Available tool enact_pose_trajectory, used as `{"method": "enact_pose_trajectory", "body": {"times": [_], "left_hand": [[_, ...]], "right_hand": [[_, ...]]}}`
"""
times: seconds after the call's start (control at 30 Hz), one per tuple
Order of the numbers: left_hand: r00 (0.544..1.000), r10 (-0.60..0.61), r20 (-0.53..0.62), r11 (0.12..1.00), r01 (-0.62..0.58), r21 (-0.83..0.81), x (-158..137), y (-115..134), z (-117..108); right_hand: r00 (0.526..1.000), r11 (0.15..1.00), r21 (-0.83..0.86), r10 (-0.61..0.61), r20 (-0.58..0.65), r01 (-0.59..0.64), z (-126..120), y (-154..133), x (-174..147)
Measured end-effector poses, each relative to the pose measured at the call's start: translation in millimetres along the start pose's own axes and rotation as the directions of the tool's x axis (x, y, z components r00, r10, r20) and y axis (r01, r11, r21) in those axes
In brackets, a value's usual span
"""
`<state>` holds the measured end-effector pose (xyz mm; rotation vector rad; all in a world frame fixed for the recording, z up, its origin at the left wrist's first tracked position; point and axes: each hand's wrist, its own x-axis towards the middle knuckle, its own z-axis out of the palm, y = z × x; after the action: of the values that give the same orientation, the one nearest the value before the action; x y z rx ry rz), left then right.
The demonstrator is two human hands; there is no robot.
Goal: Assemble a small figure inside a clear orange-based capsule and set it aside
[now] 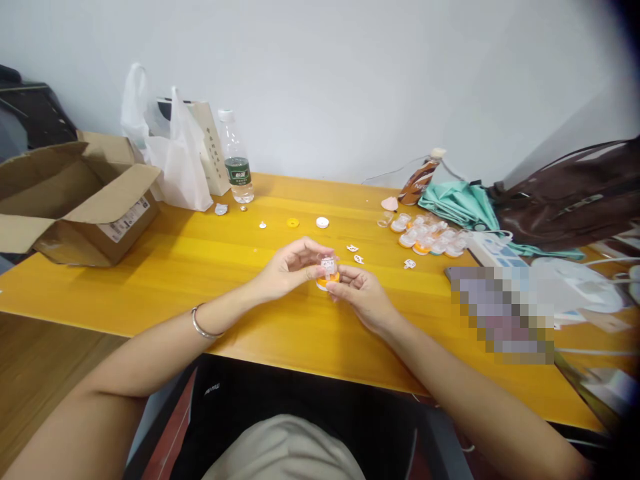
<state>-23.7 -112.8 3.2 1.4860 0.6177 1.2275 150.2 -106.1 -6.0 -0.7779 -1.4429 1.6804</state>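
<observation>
Between my two hands, just above the table, is a small clear plastic toy with an orange base (328,272); a white patterned piece shows inside its clear top. My left hand (295,267) pinches the clear top from the left. Fingers of my right hand (361,293) close on the orange base from the right. Beyond them lie a white disc (323,223), a yellow disc (293,223) and a tiny white part (263,225). To the right are two small white cut-out pieces (359,259) and another white piece (409,265).
Several similar clear toys (423,240) cluster at the right, near a brown drink bottle (421,177) and green cloth (460,203). A blurred-out flat object (500,313) lies right. An open cardboard box (90,213), white bag (183,167) and water bottle (237,160) stand left.
</observation>
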Motion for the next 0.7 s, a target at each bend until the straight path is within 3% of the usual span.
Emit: {"method": "enact_pose_trajectory", "body": {"times": [0.2, 0.43, 0.57, 0.7], "left_hand": [[0.982, 0.098, -0.163, 0.978, -0.065, 0.197, 0.1, -4.1, 5.2], [0.959, 0.181, -0.218, 0.909, -0.078, 0.41, -6.4, -9.2, 12.4], [0.978, 0.153, -0.141, 0.951, -0.107, 0.289, -5.3, -5.4, 8.0], [0.998, -0.026, 0.056, 1.0, 0.026, 0.002, -2.8, 0.2, -1.0]], "right_hand": [[0.991, 0.987, -0.158, -0.049, -0.121, 0.029, 1.4, 1.3, -1.1], [0.97, 0.954, -0.285, -0.152, -0.187, 0.095, 0.4, 5.3, -1.9], [0.99, 0.985, -0.165, -0.062, -0.125, 0.041, -0.1, 3.4, -1.0], [0.997, 0.995, 0.06, 0.08, -0.006, -0.079, 0.8, 2.0, -0.5]]}}
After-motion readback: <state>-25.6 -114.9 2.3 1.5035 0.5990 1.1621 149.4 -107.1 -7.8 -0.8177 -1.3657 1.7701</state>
